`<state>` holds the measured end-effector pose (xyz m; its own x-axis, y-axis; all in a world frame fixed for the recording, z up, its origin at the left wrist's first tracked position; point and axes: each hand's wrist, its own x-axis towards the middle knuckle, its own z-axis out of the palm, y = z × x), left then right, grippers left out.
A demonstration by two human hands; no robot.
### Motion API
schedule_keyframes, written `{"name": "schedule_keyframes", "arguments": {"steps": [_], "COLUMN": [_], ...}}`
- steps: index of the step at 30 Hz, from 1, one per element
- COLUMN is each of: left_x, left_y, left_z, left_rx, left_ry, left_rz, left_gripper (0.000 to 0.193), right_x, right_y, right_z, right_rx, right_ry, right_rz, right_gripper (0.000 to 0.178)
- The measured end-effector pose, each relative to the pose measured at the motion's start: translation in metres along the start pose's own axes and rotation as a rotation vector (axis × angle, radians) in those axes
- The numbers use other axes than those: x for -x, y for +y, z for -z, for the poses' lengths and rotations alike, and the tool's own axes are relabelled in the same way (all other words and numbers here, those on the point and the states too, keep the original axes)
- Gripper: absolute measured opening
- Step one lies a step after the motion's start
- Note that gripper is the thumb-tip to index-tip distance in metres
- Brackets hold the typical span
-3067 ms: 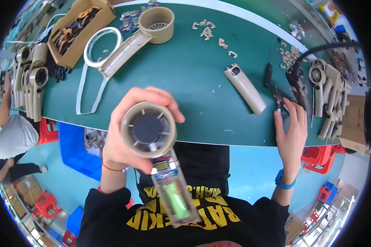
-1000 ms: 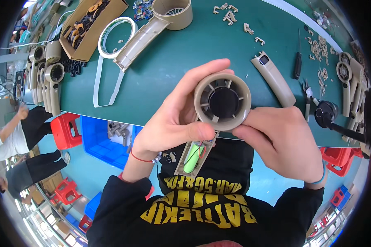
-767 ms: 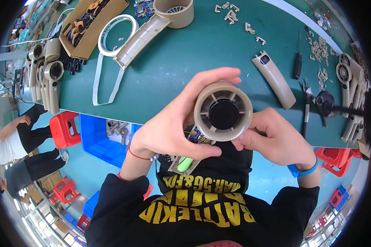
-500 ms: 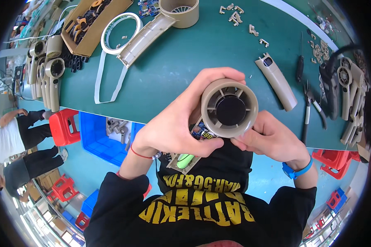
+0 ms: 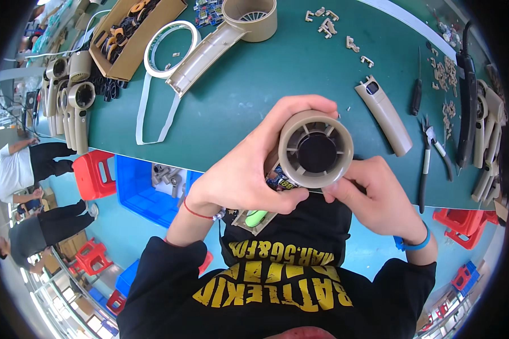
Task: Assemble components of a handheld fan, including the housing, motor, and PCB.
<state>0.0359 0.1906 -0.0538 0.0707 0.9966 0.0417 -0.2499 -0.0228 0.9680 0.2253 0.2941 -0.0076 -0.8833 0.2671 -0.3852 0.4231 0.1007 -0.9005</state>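
Observation:
A beige handheld fan (image 5: 345, 135) is held up over the table's front edge, its round head facing me with a black hub and spokes inside. My left hand (image 5: 249, 166) is wrapped round its head and neck, closed on it. Below the left thumb the handle lies open, showing a circuit board with a small display (image 5: 281, 179) and a green battery cell (image 5: 255, 218). My right hand (image 5: 373, 192) is closed at the lower right rim, thumb and fingertips pressed against it; whether a small part sits between them is hidden.
On the green table (image 5: 220, 113) lie a handle cover (image 5: 384, 116), pliers (image 5: 428, 152), a screwdriver (image 5: 416, 93), a tape roll (image 5: 152, 51) and another fan housing (image 5: 209, 53). Fans stand left and right. A black corded tool (image 5: 466, 107) is at right, a blue bin (image 5: 133, 195) below left.
The view has shifted slightly, so the table things appear a little further right. The black corded tool now stands straighter. Both hands keep their hold on the fan.

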Motion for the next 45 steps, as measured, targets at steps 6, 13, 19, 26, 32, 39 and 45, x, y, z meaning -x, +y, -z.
{"name": "schedule_keyframes", "arguments": {"steps": [6,13,19,26,32,39,45], "left_x": [0.002,0.001,0.0,-0.001,0.002,0.0,-0.002], "left_y": [0.001,0.002,0.003,0.003,0.001,0.001,0.003], "left_z": [-0.001,-0.003,-0.005,-0.005,-0.006,-0.003,0.0], "left_rx": [0.103,-0.01,-0.042,-0.019,-0.019,0.083,0.153], "left_ry": [0.021,0.015,0.005,0.031,0.007,-0.006,-0.013], "left_rz": [0.078,0.045,0.073,0.077,0.047,0.051,0.152], "left_gripper": [0.094,0.089,0.087,0.089,0.088,0.087,0.085], "right_x": [0.004,0.005,0.01,0.008,0.004,0.0,-0.003], "right_y": [0.009,0.003,-0.004,-0.004,0.009,0.01,0.002], "right_z": [-0.005,-0.005,-0.004,-0.011,-0.011,-0.006,0.001], "right_rx": [0.09,0.298,0.558,0.632,0.151,-0.235,-0.281], "right_ry": [0.127,0.181,0.21,0.277,0.206,-0.043,-0.161], "right_rz": [0.151,0.237,0.233,0.275,0.214,-0.07,-0.036], "right_gripper": [0.014,0.007,0.008,0.009,0.009,0.026,0.027]}}
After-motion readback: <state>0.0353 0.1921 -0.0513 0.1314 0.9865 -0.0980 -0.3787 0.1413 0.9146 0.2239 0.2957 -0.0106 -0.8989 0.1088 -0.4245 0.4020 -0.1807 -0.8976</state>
